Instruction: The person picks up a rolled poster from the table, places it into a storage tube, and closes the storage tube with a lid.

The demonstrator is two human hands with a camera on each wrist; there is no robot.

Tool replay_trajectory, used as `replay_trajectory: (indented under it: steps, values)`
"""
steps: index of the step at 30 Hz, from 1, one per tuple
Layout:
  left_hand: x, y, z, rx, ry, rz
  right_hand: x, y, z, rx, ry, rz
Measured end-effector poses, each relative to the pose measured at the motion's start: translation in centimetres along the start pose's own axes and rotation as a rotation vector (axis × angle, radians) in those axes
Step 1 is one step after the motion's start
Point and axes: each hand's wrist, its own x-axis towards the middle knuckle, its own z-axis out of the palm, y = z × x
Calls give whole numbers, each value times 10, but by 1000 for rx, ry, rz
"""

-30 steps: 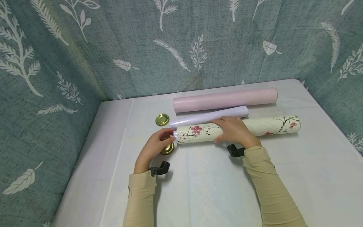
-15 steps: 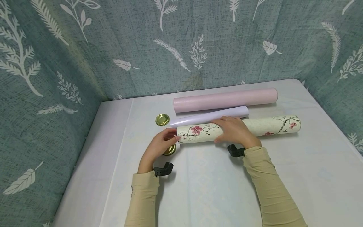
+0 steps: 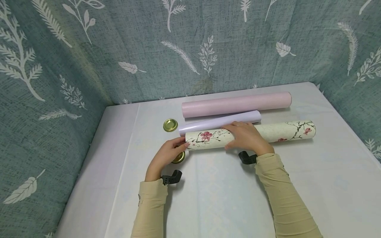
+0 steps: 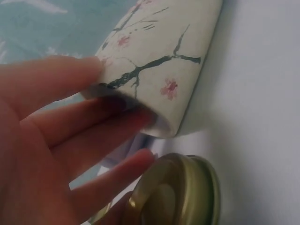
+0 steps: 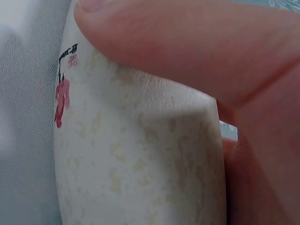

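A cream cardboard tube (image 3: 274, 133) with painted blossom branches lies across the table. My right hand (image 3: 245, 137) grips it around its middle; in the right wrist view the thumb (image 5: 154, 44) lies along the tube wall. My left hand (image 3: 166, 153) is at the tube's left end. In the left wrist view its straight fingers (image 4: 93, 131) reach into the open end, and the thumb (image 4: 51, 79) touches the rim outside. Below that hand sits a gold metal lid (image 4: 187, 187), partly hidden by it in the head view. The tube's inside is hidden.
A lilac paper roll (image 3: 220, 121) lies just behind the cream tube. Farther back is a pink tube (image 3: 236, 104). Another gold lid (image 3: 170, 125) rests to the left of the lilac roll. Patterned green cloth (image 3: 143, 49) hangs behind the white-covered table (image 3: 226, 198).
A short lilac end that stuck out of the cream tube has gone inside, as my left hand moved slightly right to the rim. My right hand has stayed in place.
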Motion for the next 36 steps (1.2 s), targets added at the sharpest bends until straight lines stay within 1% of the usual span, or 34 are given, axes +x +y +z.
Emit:
replay_trajectory:
  steps: [5,7,9,11,14,16,18,21,25,28,30,33,36]
  values:
    - [-2,-1,-3,21,6,12,0,0,1,3,1,4]
    - [-2,-2,-4,30,4,1,0,0,1,6,2,5]
    - [-4,-2,-6,21,-10,-22,0,0,1,5,-1,6]
    - [-5,-2,-7,19,-31,-29,0,0,1,5,-2,7]
    - [-5,-1,-8,35,-65,-12,0,0,1,3,-4,5]
    - [-6,1,-8,101,-75,7,0,0,1,2,-2,4]
    - [-7,2,-8,190,-84,10,0,0,1,-1,-1,4]
    - [-8,4,-6,335,-89,-23,0,0,1,-2,-1,7]
    - [-9,4,-2,445,-82,-52,0,0,1,4,-3,9]
    - [-9,3,-1,507,-65,-66,0,-1,1,8,-4,9]
    - [-10,3,-1,528,-56,-75,0,-1,0,9,-4,6]
    - [-10,2,-2,534,-47,-82,-1,-2,0,8,-4,6]
    - [-10,1,-3,516,-40,-84,-1,-2,-1,5,-5,9]
